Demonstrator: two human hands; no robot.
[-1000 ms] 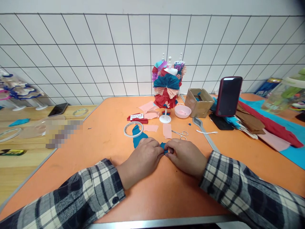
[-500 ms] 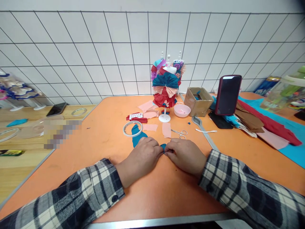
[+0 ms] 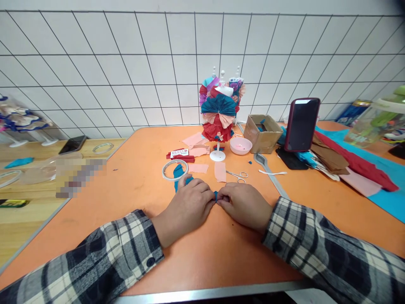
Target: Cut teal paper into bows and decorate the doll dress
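Observation:
Between my fingertips, just above the orange table, is a small piece of blue paper (image 3: 216,196), mostly hidden. My left hand (image 3: 191,202) pinches it from the left and my right hand (image 3: 243,204) pinches it from the right, the fingertips almost touching. Beyond my left hand lies a larger blue paper piece (image 3: 179,172), with a roll of clear tape (image 3: 163,169) resting over part of it. Small scissors (image 3: 237,175) and a pink paper rectangle (image 3: 220,172) lie just past my hands.
A paper-decorated dress form (image 3: 218,105) stands at the back. Right of it are a pink bowl (image 3: 241,146), a cardboard box (image 3: 261,141) and an upright phone (image 3: 302,125). Coloured paper sheets (image 3: 363,162) lie far right, and a red box (image 3: 182,157) sits left of the form.
The blue piece between my fingers shows less and looks narrower. My left thumb or finger has lifted beside the larger blue paper. The whole view has shifted slightly.

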